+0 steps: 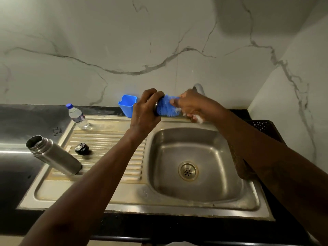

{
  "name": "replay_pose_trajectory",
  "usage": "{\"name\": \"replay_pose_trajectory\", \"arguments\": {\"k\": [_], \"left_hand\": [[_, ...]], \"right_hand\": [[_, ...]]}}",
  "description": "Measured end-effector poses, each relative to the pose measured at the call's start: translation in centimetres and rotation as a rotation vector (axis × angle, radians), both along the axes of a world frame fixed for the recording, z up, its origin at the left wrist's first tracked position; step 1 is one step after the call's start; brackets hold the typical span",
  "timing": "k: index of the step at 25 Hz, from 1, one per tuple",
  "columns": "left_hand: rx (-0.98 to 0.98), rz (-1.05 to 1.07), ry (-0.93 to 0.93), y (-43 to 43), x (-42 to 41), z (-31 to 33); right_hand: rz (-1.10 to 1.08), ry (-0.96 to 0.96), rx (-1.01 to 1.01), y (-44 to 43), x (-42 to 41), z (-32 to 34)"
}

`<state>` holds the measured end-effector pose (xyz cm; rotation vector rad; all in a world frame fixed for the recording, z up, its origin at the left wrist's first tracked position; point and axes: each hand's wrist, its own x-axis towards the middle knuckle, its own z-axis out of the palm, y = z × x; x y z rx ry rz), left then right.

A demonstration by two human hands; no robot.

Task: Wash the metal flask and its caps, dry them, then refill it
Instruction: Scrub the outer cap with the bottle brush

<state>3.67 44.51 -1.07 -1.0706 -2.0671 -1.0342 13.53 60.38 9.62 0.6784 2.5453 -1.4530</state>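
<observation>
One of three parts is being washed, by the look of it, and most of the task lies ahead. At the near left of the drainboard [110, 144] the flask [53, 155] is stood on its base, mouth open and uncapped. Just beyond it, on the ribs, the black cap [81, 148] is laid apart from the flask. Whether either has been washed cannot be told. At the drainboard's far left corner a capped bottle [78, 117] is stood, likely meant for the refill. Over the far edge of the sink [159, 208] the metal cap [156, 108] is gripped in the left hand [145, 111], fingers curled round it. The brush [166, 107] is pushed into it by the right hand [191, 105], which is flecked with suds, its fingers curled about the handle end. Behind them a holder [126, 104] and the tap [199, 87] are seen. Rinsing, drying and refilling are judged not yet done.
</observation>
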Motion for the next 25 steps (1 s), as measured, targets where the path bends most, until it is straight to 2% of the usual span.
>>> {"name": "replay_pose_trajectory", "arguments": {"k": [3, 6, 7, 13, 16, 20, 25], "left_hand": [[-0.031, 0.008, -0.04, 0.0, -0.7, 0.5], [-0.052, -0.012, -0.06, -0.4, -0.1, 0.1], [-0.044, -0.003, -0.056, -0.3, 0.1, 0.4], [-0.004, 0.022, -0.083, -0.5, 0.2, 0.5], [-0.18, 0.075, -0.132, -0.3, -0.1, 0.0], [-0.348, 0.317, -0.348, -3.5, -1.2, -2.8], [-0.347, 0.356, -0.627, -6.0, 0.5, -5.4]], "right_hand": [[0.124, -0.1, -0.022, -1.4, 0.7, -0.7], [0.129, -0.014, 0.185, -0.5, -0.9, 2.0], [0.1, 0.007, 0.191, 0.0, -1.3, 2.2], [0.06, -0.109, -0.104, -1.7, 1.0, 0.1], [-0.041, -0.097, -0.184, -0.9, 0.8, 0.5], [0.0, -0.141, -0.057, 0.3, 1.9, -2.1], [0.223, -0.189, 0.206, 0.7, 2.2, -3.6]]}}
